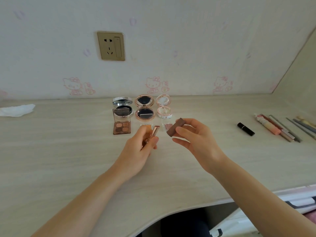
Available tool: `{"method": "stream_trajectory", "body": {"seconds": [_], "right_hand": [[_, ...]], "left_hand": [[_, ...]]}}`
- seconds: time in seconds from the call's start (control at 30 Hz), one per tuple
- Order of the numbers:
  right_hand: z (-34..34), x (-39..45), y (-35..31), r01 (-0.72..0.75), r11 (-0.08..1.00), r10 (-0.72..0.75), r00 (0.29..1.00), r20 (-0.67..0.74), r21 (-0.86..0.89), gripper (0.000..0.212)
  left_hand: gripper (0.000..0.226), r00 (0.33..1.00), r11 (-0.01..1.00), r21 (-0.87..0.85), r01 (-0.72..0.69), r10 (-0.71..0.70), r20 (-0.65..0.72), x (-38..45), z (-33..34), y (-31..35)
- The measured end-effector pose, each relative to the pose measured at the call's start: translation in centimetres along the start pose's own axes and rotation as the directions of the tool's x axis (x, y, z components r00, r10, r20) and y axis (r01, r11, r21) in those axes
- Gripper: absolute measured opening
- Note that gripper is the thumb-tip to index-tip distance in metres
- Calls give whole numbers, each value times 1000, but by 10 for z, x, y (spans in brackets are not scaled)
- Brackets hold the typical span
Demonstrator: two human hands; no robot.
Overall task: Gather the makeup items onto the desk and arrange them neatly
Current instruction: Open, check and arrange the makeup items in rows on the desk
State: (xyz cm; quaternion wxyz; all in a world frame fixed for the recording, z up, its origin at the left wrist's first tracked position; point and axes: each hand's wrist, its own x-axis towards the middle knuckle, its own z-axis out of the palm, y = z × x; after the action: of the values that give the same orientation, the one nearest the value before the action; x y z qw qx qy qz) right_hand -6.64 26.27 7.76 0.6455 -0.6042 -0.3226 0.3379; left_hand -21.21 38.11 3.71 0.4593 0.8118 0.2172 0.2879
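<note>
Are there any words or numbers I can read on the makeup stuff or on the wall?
No text here can be read for sure.
Eyeshadow palette: faint lettering on its clear lid, too blurred to read.
Pink compact: small marks on its front rim, too small to read.
Wallpaper: only pink cartoon cat drawings, no words.
Wall socket: no visible lettering.
Brown tube in the right hand and rose-gold tube in the left hand: no visible print.

A crumpled white tissue (17, 110) lies on the pale wood-grain surface (68, 151), far to the left of the left hand (142, 147). On the wall above and beyond both hands sits a gold power socket (111, 46). Pale wallpaper (188, 40) carries pink cartoon cat prints (71, 86) low down, just above the surface's back edge.
</note>
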Motion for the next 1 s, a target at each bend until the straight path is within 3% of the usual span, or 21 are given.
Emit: {"method": "stream_trajectory", "body": {"seconds": [0.23, 0.3, 0.4, 0.73, 1.0], "right_hand": [[0, -3, 7, -6, 994, 9, 1000, 28, -113, 15], [-1, -4, 8, -11, 992, 14, 1000, 23, -123, 16], [-4, -6, 9, -11, 990, 15, 999, 32, -141, 16], [-26, -9, 3, 29, 980, -29, 1000, 3, -196, 17], [-60, 2, 2, 49, 975, -66, 995, -75, -218, 20]], "left_hand": [[21, 982, 915, -368, 167, -187, -20, 3, 3, 15], [25, 975, 891, -409, 196, -223, -19, 3, 5, 17], [12, 968, 877, -435, 202, -246, -46, 3, 8, 18], [10, 976, 888, -417, 192, -217, -12, 6, 25, 34], [7, 993, 991, -76, 109, -111, -27, 42, 41, 54]]}}
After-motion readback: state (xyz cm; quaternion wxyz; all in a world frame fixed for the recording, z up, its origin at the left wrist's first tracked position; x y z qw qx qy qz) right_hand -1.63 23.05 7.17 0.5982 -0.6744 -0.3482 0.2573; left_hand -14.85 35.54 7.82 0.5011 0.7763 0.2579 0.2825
